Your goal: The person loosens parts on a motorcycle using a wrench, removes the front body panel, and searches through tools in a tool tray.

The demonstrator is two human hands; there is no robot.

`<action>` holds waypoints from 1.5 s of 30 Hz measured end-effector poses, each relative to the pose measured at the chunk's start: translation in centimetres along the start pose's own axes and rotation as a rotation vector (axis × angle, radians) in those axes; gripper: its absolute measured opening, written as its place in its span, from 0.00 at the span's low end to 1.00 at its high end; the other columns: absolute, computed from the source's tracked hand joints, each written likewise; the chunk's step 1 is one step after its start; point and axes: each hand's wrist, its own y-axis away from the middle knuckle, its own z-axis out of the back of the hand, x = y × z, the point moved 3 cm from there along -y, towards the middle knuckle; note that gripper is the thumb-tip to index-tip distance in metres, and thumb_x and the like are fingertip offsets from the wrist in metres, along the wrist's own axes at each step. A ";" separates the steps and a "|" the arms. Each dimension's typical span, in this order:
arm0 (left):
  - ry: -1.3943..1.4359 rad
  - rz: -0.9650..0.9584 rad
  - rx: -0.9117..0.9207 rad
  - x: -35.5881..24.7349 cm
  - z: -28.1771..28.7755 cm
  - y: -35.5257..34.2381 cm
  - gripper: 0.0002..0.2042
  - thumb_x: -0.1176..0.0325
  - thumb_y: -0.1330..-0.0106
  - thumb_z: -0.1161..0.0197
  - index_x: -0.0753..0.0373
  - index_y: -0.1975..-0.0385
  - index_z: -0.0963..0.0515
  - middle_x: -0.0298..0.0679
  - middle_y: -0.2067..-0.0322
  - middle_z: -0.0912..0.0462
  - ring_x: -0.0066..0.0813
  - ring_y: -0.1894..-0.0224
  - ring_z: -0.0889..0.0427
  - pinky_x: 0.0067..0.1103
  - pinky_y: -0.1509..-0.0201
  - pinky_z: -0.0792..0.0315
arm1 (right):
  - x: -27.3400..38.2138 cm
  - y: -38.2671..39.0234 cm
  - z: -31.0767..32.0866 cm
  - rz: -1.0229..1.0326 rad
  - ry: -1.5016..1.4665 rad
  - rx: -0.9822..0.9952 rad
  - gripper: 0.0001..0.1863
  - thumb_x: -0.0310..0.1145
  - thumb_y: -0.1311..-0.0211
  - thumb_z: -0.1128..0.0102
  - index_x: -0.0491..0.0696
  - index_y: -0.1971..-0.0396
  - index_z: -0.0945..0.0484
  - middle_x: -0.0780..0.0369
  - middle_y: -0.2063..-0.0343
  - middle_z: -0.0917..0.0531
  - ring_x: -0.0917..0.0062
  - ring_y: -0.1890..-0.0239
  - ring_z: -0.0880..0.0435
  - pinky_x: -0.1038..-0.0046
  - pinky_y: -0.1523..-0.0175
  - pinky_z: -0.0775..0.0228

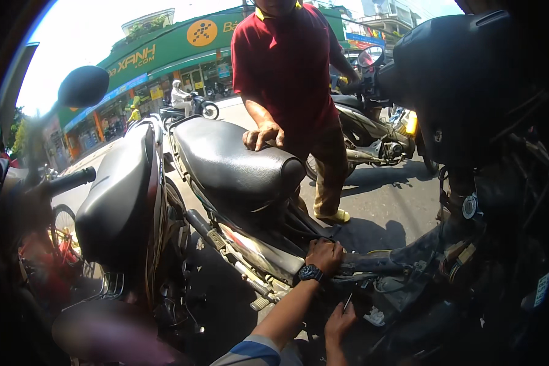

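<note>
At the far left there was a dark round mirror (83, 86), and below it a black handlebar grip (73, 181). Next to these stood a neighbouring motorbike, with its black seat (116, 207) turned towards the camera. Behind, a rider in light clothes (180, 97) was on a motorbike on the road, before a shop with a green sign (146, 67).

In the middle stood the motorbike (259, 251), just in front of the person, with its long seat (226, 160) in place and the frame (378, 262) bare ahead of it. Across the seat stood another person in a dark red shirt (285, 73), whose hand (263, 135) rested on the seat top. The person's left hand (326, 256), with a black watch (310, 272) at the wrist, lay on the frame near the front of the seat; its fingers were bent, but I could not tell if they gripped something. A little lower and to the right, the right hand (340, 322) was closed around a thin metal tool (348, 301), which pointed upward.

Farther right, a parked motorbike (378, 143) stood behind, and nearer were a round key lock (469, 207) and a pale wire plug (465, 254).
</note>
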 end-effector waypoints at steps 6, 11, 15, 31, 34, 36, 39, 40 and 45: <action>0.000 0.007 -0.068 -1.9 -0.6 0.4 0.23 0.59 0.27 0.60 0.64 0.70 0.17 0.49 0.60 0.15 0.50 0.49 0.23 0.41 0.37 0.39 | 1.0 -0.3 2.4 0.003 -0.010 0.029 0.13 0.26 0.33 0.47 0.31 0.57 0.22 0.44 0.72 0.17 0.52 0.68 0.16 0.60 0.63 0.29; -0.117 -0.110 -0.136 -2.4 -1.7 0.4 0.19 0.62 0.28 0.57 0.62 0.70 0.18 0.47 0.64 0.14 0.48 0.53 0.20 0.44 0.43 0.35 | 2.3 -0.4 4.0 -0.042 0.001 0.037 0.14 0.28 0.33 0.47 0.32 0.57 0.22 0.44 0.72 0.17 0.51 0.67 0.15 0.59 0.64 0.28; -0.186 -0.156 -0.129 -2.9 -2.0 0.4 0.16 0.64 0.29 0.56 0.61 0.69 0.19 0.46 0.65 0.14 0.47 0.54 0.19 0.45 0.46 0.34 | 2.0 -0.6 4.8 -0.055 0.079 0.077 0.14 0.28 0.33 0.46 0.32 0.56 0.22 0.43 0.72 0.17 0.50 0.66 0.15 0.58 0.64 0.28; -0.185 -0.191 -0.194 -2.5 -2.4 0.3 0.13 0.65 0.29 0.54 0.60 0.68 0.20 0.47 0.66 0.14 0.47 0.56 0.18 0.44 0.48 0.32 | 0.6 -0.8 3.6 0.026 0.042 0.005 0.09 0.28 0.32 0.48 0.36 0.65 0.24 0.54 0.79 0.22 0.65 0.76 0.22 0.63 0.68 0.33; -0.201 -0.196 -0.182 -2.0 -2.6 0.2 0.12 0.65 0.30 0.53 0.60 0.67 0.21 0.47 0.67 0.14 0.47 0.56 0.18 0.44 0.49 0.32 | 0.5 -0.8 3.5 -0.030 0.060 0.035 0.09 0.28 0.32 0.48 0.36 0.64 0.23 0.52 0.78 0.21 0.62 0.75 0.20 0.63 0.67 0.32; -0.205 -0.187 -0.154 -2.0 -2.7 0.0 0.12 0.66 0.30 0.52 0.60 0.66 0.21 0.47 0.67 0.15 0.47 0.56 0.18 0.44 0.50 0.31 | 0.5 -0.9 3.5 -0.059 0.071 0.048 0.09 0.28 0.33 0.47 0.36 0.64 0.23 0.52 0.77 0.20 0.60 0.74 0.19 0.62 0.66 0.31; -0.172 -0.143 -0.109 -2.0 -2.9 -0.3 0.19 0.62 0.27 0.58 0.64 0.70 0.20 0.49 0.63 0.15 0.48 0.52 0.21 0.42 0.40 0.37 | 1.1 -1.1 3.5 -0.019 0.082 0.018 0.10 0.29 0.33 0.47 0.36 0.64 0.23 0.49 0.76 0.19 0.54 0.71 0.18 0.60 0.65 0.30; -0.155 -0.121 -0.086 -2.0 -3.0 -0.4 0.23 0.60 0.26 0.61 0.66 0.71 0.19 0.50 0.62 0.15 0.49 0.49 0.22 0.41 0.35 0.40 | 1.3 -1.2 3.6 -0.020 0.084 0.017 0.10 0.29 0.33 0.47 0.36 0.64 0.23 0.49 0.76 0.19 0.54 0.71 0.18 0.60 0.65 0.30; -0.103 -0.071 -0.079 -2.3 -3.1 -0.8 0.23 0.60 0.26 0.62 0.66 0.73 0.20 0.50 0.62 0.15 0.49 0.49 0.22 0.41 0.35 0.40 | 1.2 -1.7 3.9 -0.044 0.108 0.052 0.11 0.29 0.33 0.47 0.36 0.63 0.23 0.46 0.74 0.19 0.49 0.68 0.17 0.60 0.64 0.30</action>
